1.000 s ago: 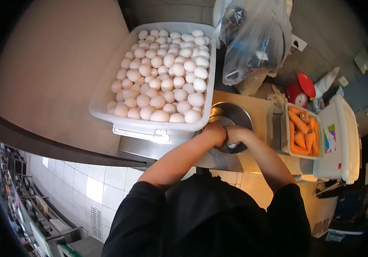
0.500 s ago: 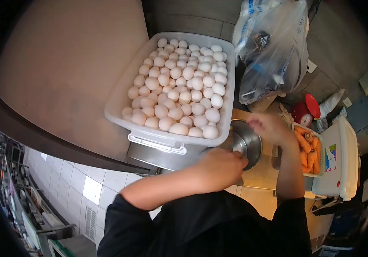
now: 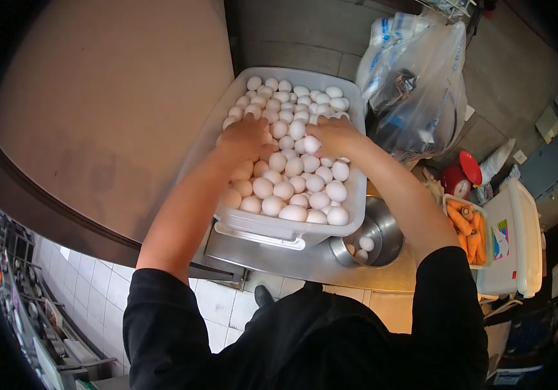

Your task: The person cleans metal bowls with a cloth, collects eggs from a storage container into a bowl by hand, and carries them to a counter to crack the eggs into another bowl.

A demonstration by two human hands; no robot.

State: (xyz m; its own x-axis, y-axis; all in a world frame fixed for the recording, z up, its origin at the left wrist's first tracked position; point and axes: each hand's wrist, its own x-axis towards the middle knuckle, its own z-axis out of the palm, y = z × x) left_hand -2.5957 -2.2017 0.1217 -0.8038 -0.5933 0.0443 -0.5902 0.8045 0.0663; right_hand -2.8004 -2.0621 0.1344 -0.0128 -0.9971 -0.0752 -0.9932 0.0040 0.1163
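Note:
A large white tub (image 3: pixel 259 229) is heaped with white eggs (image 3: pixel 283 190). Over its left side, my left hand (image 3: pixel 248 138) rests on the eggs with its fingers apart, some of them hidden among the eggs. My right hand (image 3: pixel 332 135) reaches in from the right, its fingers curled round an egg (image 3: pixel 311 144) near the thumb. Right of the tub and lower, a round metal bowl (image 3: pixel 389 235) holds a few eggs (image 3: pixel 366 244) at its near side.
Carrots (image 3: pixel 464 220) fill a basket at the right, beside an upright white lid (image 3: pixel 520 240). Behind them stands a red scale (image 3: pixel 456 181). A clear plastic bag (image 3: pixel 431 97) hangs right of the tub. A large flat brown surface (image 3: pixel 110 117) is at the left.
Both hands have moved from the metal bowl up and left to the eggs in the tub. Eggs now show inside the bowl. The view has shifted, so the tub appears lower.

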